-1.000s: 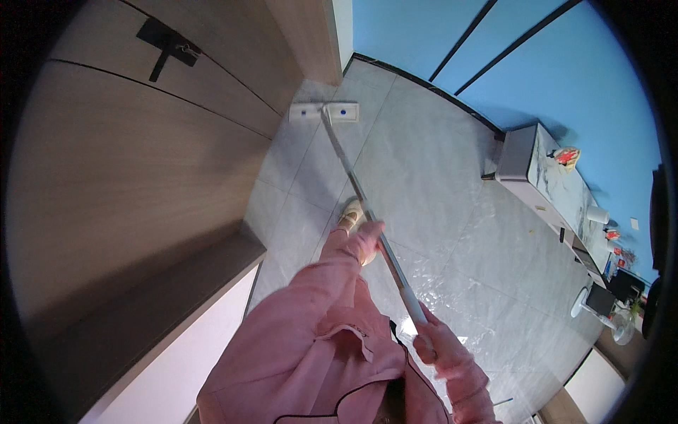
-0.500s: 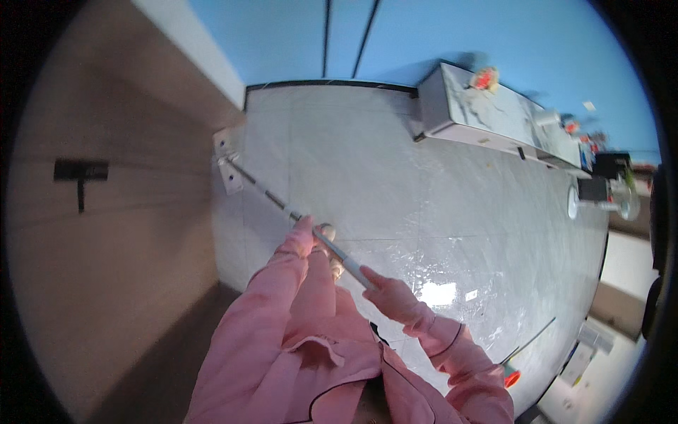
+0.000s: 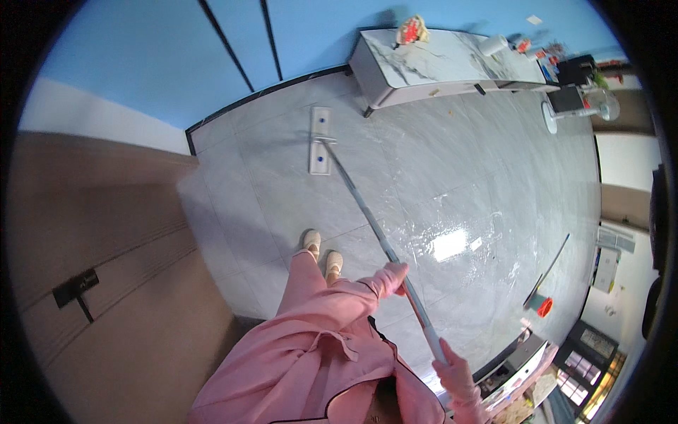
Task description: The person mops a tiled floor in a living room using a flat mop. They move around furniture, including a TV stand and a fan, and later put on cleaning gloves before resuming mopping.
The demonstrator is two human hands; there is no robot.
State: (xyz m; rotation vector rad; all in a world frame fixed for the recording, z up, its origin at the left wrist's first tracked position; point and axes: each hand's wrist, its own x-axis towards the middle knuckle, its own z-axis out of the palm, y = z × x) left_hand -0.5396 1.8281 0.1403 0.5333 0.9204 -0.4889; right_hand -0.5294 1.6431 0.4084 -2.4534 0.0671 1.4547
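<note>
Both my hands grip the long silver pole of a flat mop (image 3: 373, 220), which slants from lower right to upper left. My left hand (image 3: 394, 278) is closed round the pole partway down. Nearer the lower edge, my right hand (image 3: 455, 370) wraps the pole's upper end. The mop's rectangular white head (image 3: 320, 159), with two blue dots, lies flat on the glossy grey tiled floor (image 3: 282, 212). It is beyond my light-coloured shoes (image 3: 333, 264), left of a low cabinet.
The marble-topped cabinet (image 3: 445, 63) stands along the blue wall (image 3: 141, 63). A brown door with a dark handle (image 3: 76, 286) is at left. To the right are a grey-and-orange bucket (image 3: 540, 304) with a stick beside it, and a white fan (image 3: 549, 118).
The mop head has swung from beside the brown door to the right, closer to the cabinet. Both hands have moved right and down with the pole, and the view has turned.
</note>
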